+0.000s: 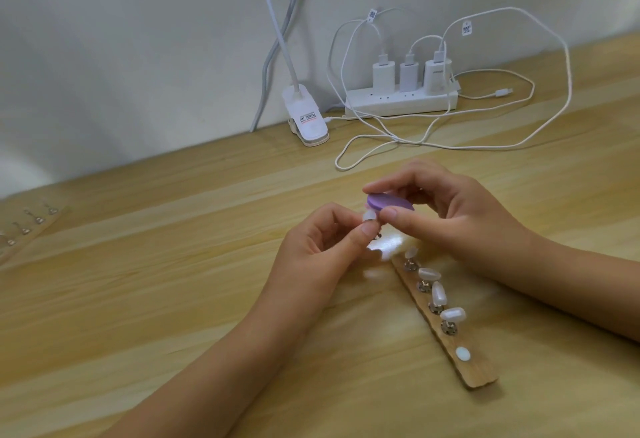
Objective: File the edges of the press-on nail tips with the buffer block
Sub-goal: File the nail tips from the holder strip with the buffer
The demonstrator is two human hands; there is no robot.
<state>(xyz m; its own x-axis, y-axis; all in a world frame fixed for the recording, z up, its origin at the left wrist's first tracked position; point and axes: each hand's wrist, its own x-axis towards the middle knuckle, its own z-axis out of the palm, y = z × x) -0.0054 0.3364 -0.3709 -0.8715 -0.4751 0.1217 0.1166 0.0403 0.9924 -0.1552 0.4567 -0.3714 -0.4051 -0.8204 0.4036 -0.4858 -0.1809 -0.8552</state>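
Note:
My left hand (320, 247) pinches a small pearly nail tip (369, 217) between thumb and fingertips, above the table's middle. My right hand (446, 215) grips a flat purple buffer block (382, 202) between thumb and fingers, and the block's edge lies against the top of the tip. Just below, a wooden holder strip (474, 368) runs diagonally toward the lower right. Several pearly nail tips (438, 293) stand on its metal stems, and a white round pad (463, 354) sits bare near its lower end.
A second strip with several bare metal stems (33, 222) lies at the left edge. At the back stand a white clip lamp (306, 118) and a power strip (401, 101) with three chargers, their white cables (381, 146) looping over the wooden table (138, 299).

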